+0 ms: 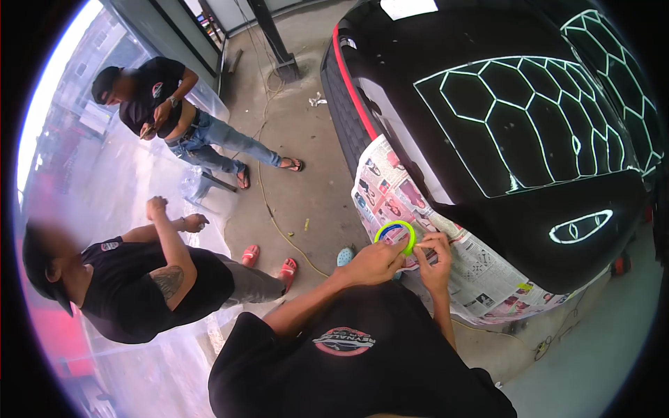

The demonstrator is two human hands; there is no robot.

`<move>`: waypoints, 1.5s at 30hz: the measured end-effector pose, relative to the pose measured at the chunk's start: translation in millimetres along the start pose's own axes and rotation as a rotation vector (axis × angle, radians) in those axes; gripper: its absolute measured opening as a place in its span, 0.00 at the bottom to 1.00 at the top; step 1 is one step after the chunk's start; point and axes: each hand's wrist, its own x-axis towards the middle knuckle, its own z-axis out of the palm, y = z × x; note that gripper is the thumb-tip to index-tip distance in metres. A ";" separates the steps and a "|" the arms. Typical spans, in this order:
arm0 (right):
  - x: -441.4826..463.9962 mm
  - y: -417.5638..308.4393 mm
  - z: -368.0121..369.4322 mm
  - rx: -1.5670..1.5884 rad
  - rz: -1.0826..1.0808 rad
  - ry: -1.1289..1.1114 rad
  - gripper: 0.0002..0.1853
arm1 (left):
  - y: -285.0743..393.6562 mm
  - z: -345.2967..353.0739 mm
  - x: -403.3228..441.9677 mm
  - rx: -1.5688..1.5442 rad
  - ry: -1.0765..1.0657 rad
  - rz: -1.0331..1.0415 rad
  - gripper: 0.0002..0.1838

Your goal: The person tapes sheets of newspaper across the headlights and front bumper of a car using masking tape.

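My left hand [380, 261] is closed around a roll of yellow-green tape [411, 238] with a blue inner ring, held upright in front of my chest. My right hand [435, 259] is beside the roll, thumb and fingers pinched together close to its right edge. Whatever lies between those fingertips is too small to make out. Just beyond both hands, printed newspaper sheets [477, 268] cover the lower edge of a glossy black car [502, 244]. A small yellow-green strip of tape [524, 286] sticks to the newspaper at the right.
Two people in black shirts stand at the left, one person [202, 275] nearer and another person [202, 132] farther back. A yellow cable [273, 217] runs across the concrete floor [306, 181]. Behind stands a dark post [272, 35]. Bright hexagonal lights reflect on the car.
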 end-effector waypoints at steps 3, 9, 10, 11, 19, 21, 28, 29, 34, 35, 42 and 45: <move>-0.4 3.4 0.4 0.009 -0.018 -0.010 0.09 | -8.7 6.4 -1.4 0.072 0.062 0.064 0.16; -0.9 0.7 1.3 -0.045 -0.025 -0.019 0.07 | -25.3 24.8 15.9 0.155 0.316 0.014 0.15; -1.5 1.8 1.5 -0.023 -0.006 -0.009 0.07 | -24.7 28.3 17.1 0.133 0.349 -0.001 0.14; -1.6 2.8 1.2 0.000 0.009 -0.002 0.07 | -23.2 28.2 17.7 0.127 0.356 -0.006 0.13; -5.9 10.3 -3.0 0.227 0.042 0.074 0.07 | -74.8 6.4 22.6 -0.470 0.685 -0.302 0.12; -4.4 6.9 -2.5 0.156 0.013 0.042 0.07 | -54.0 -4.1 29.5 -0.395 0.701 -0.238 0.12; -1.5 8.6 -0.6 0.137 -0.034 0.064 0.06 | -36.7 12.8 78.1 0.073 0.656 0.047 0.28; -0.7 7.7 0.0 0.146 -0.027 0.077 0.06 | -36.7 16.4 84.4 0.107 0.648 0.068 0.30; -2.1 -1.9 -6.9 0.160 0.031 0.133 0.06 | -33.6 23.8 96.1 0.174 0.707 0.051 0.34; -3.0 -6.4 -12.6 0.125 0.045 0.164 0.06 | -34.4 23.3 96.8 0.168 0.696 0.050 0.35; -12.8 -9.1 -40.7 0.068 0.203 0.483 0.05 | -35.3 23.3 96.1 0.189 0.686 0.019 0.39; -14.4 -9.2 -47.4 0.086 0.220 0.552 0.07 | -35.0 23.2 95.9 0.203 0.693 0.016 0.39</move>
